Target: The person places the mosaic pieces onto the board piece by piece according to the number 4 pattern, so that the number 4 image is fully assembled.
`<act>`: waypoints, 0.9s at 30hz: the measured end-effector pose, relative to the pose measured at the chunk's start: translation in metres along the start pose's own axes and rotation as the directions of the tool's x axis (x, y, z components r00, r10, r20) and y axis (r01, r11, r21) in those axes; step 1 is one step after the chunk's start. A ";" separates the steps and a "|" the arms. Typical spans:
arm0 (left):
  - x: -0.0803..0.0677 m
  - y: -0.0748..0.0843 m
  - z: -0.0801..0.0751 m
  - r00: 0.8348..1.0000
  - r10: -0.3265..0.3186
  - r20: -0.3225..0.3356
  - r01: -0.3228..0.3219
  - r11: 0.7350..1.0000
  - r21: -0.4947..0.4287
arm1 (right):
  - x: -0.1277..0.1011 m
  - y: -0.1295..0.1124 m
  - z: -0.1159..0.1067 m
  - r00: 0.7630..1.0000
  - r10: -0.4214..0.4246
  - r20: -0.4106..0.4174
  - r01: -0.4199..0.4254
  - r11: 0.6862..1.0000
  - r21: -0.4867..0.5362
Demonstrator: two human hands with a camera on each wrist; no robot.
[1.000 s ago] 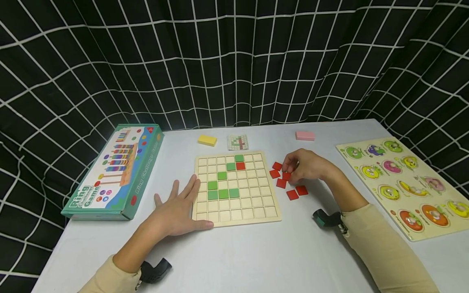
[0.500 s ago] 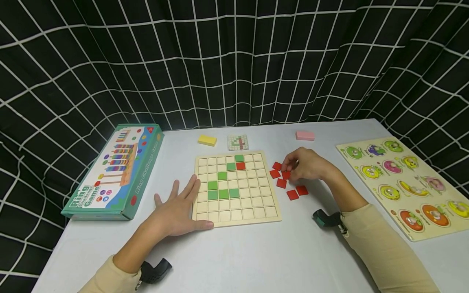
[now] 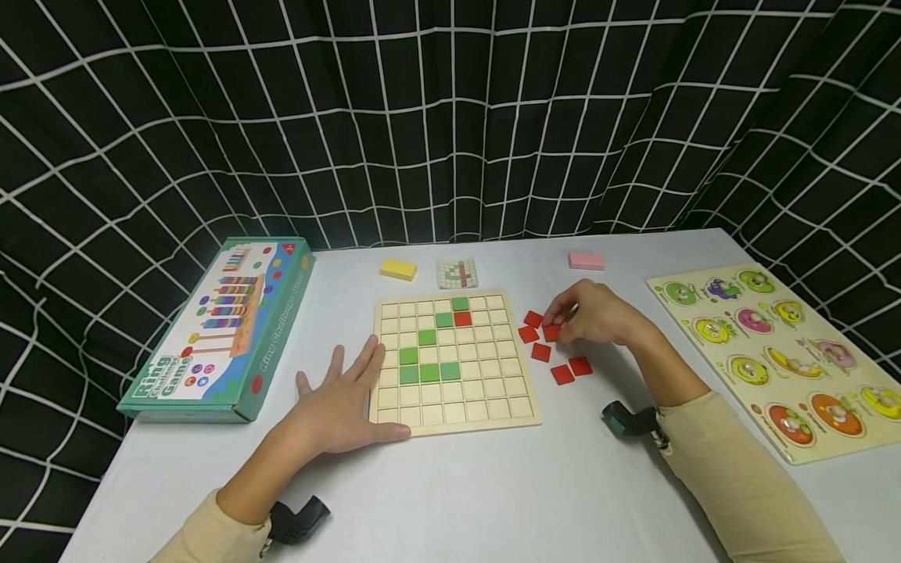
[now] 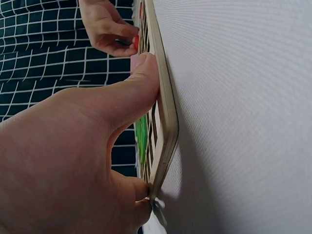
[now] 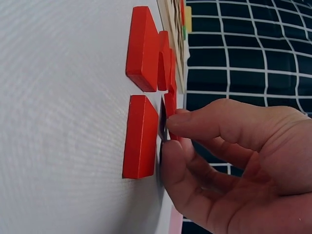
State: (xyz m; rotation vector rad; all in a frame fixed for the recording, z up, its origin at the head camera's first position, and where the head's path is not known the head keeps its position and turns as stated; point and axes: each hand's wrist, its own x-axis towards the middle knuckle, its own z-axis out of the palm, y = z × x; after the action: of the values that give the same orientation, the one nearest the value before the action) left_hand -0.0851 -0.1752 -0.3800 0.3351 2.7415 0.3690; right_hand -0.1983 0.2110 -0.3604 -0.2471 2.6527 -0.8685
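A wooden grid board point(image 3: 493, 410) lies mid-table, with several green tiles point(image 3: 429, 372) and one red tile point(image 3: 461, 318) set in its squares. My left hand point(image 3: 338, 410) spreads its straight fingers along the board's left side. Its thumb rests on the front edge, as the left wrist view also shows. Right of the board lie several loose red square tiles point(image 3: 562, 374). Among them my right hand point(image 3: 594, 314) pinches one red tile point(image 3: 552, 333) between thumb and fingertips, close over the table. The right wrist view shows that tile partly hidden behind the thumb.
Behind the board stand a yellow block point(image 3: 398, 270), a small pattern card point(image 3: 457, 274) and a pink block point(image 3: 586, 261). A ring game box point(image 3: 218, 336) is at left, a fruit puzzle board point(image 3: 781, 352) at right. A black grid curtain point(image 3: 450, 117) encloses the table.
My right hand and the red tile at its fingertips have shifted very slightly up and to the right. The left hand and the board stay put.
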 end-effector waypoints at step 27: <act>-0.001 0.001 -0.001 1.000 -0.002 -0.005 0.002 1.000 -0.012 | 0.007 -0.024 -0.001 0.999 0.009 -0.042 -0.005 0.996 0.086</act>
State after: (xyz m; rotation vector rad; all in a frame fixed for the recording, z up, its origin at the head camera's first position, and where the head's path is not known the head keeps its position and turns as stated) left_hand -0.0838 -0.1745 -0.3786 0.3294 2.7431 0.3859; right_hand -0.2039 0.1902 -0.3473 -0.2005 2.6454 -0.9927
